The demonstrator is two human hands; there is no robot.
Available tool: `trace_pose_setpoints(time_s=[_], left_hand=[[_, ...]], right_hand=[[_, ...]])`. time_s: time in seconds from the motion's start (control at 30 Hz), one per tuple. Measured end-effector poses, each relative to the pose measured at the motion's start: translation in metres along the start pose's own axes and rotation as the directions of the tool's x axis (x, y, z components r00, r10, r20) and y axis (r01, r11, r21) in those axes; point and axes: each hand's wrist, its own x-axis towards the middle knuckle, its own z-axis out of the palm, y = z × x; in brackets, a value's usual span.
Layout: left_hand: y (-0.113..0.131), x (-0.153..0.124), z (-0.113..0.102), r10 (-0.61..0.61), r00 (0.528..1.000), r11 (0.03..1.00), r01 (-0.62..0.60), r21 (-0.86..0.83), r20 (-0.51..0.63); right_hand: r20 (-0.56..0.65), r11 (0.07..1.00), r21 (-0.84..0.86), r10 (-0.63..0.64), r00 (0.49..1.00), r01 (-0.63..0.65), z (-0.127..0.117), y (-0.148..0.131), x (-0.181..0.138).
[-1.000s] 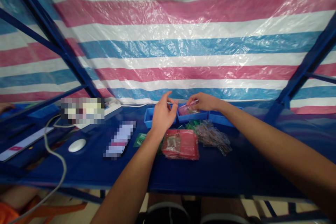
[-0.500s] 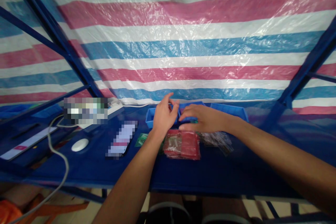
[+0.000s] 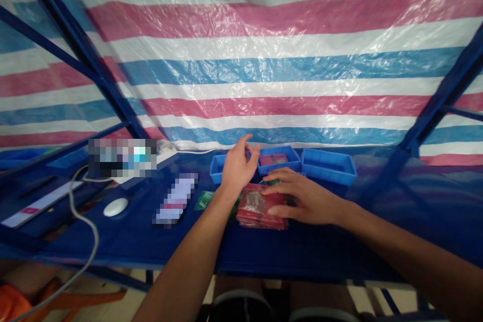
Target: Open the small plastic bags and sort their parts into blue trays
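My left hand hovers by the left blue bin, thumb and fingers apart with nothing held. Over the right side of a stack of flat red plastic packets, my right hand is spread, fingertips at the top packet; whether they press on it I cannot tell. Behind the stack, the middle blue bin has a red packet inside. A green packet lies left of my left forearm. Some green also shows beside the right fingers, mostly hidden.
A third blue bin stands at the right. On the blue table to the left lie a phone with a pixelated screen, a white mouse-like object and a white cable. Blue metal posts frame the striped sheet.
My right hand has come back toward me from the middle bin to the red stack. The red packet in that bin is now visible, and clear packets right of the stack are now covered.
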Motion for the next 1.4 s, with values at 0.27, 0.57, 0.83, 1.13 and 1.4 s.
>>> trace_pose_setpoints(time_s=[0.27, 0.57, 0.83, 1.13, 1.4], left_hand=[[0.001, -0.001, 0.0, -0.003, 1.0, 1.0, 0.002, -0.03, -0.003], [0.008, 0.0, 0.001, -0.023, 0.982, 0.926, 0.092, -0.366, 0.19], [0.013, -0.005, 0.011, 0.068, 0.875, 0.7, 0.301, -0.648, 0.48], [0.018, -0.003, 0.015, -0.015, 0.933, 0.605, 0.296, -0.739, 0.361], [0.016, -0.005, 0.017, 0.032, 0.901, 0.653, 0.309, -0.691, 0.433]], right_hand=[[-0.09, 0.976, 0.174, 0.149, 0.985, -0.132, 0.007, 0.001, 0.002], [-0.316, 0.883, 0.407, 0.375, 0.871, -0.233, -0.001, 0.02, 0.0], [-0.485, 0.81, 0.567, 0.476, 0.734, -0.15, -0.014, 0.032, 0.0], [-0.52, 0.792, 0.595, 0.51, 0.685, -0.138, -0.021, 0.036, 0.003], [-0.485, 0.813, 0.55, 0.497, 0.72, -0.192, -0.023, 0.036, 0.001]])
